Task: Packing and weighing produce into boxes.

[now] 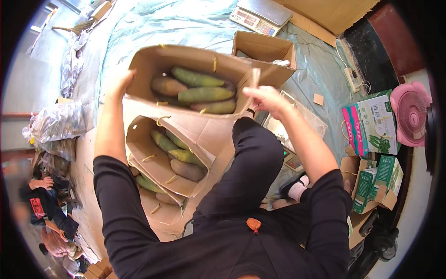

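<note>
Floor's covered in pale blue plastic sheeting (139, 32); digital scale (254, 21) at the far side, pink fan (411, 114) off to the right.

Upper carton (195, 58) is held in front of the person, tilted so its open top faces the camera. Inside: several long green-and-brown vegetables (204, 95), lying side by side. Second carton (139, 136), similarly loaded, sits below it on the near side.

Left hand (121, 83) grasps the left end wall; some fingers are hidden. Right hand (271, 100) has its fingers clamped on the rim at the right end.

Handling notes, my judgement: load looks heavy for thin board, so keep both ends level and get support under the base if possible. Thin rim grip could tear or fold. Keep the yellow cord loops (214, 63) clear of the fingers. Watch clearance to the open carton (267, 45) behind.
</note>
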The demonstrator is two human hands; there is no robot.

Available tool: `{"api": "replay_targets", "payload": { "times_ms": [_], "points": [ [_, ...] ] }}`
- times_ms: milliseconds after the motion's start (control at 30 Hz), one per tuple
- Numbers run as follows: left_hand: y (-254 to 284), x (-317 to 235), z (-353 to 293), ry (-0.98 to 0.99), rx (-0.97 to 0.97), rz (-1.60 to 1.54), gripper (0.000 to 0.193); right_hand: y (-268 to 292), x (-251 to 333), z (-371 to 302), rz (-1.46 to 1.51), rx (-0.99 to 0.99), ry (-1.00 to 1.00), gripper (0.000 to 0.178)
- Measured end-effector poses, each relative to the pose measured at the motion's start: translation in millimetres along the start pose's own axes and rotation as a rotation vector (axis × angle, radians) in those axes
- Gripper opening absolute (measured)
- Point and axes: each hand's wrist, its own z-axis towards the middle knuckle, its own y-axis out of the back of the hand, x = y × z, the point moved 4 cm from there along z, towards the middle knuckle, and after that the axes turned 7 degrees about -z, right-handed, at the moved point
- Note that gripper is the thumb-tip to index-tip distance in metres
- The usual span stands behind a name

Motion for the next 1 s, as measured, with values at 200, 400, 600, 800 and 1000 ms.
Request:
{"api": "replay_targets", "payload": {
  "times_ms": [200,400,600,800,1000],
  "points": [
    [-59,82,-27,0.219,0.101,0.367,0.047,-30,-63,58,-0.507,0.375,-0.134,0.066],
    [-85,98,-57,0.184,-0.032,0.439,0.048,-12,-38,63,-0.562,0.167,0.132,0.038],
    [-34,121,-115,-0.045,-0.107,0.302,0.043,55,-58,-2,-0.424,-0.103,0.077,0.036],
    [26,171,-227,-0.024,-0.33,0.334,0.036,132,-132,-111,-0.388,-0.277,-0.245,0.038],
    [28,201,-368,0.289,-0.391,0.207,0.041,152,-142,-193,-0.372,-0.354,-0.28,0.039]
  ]
}}
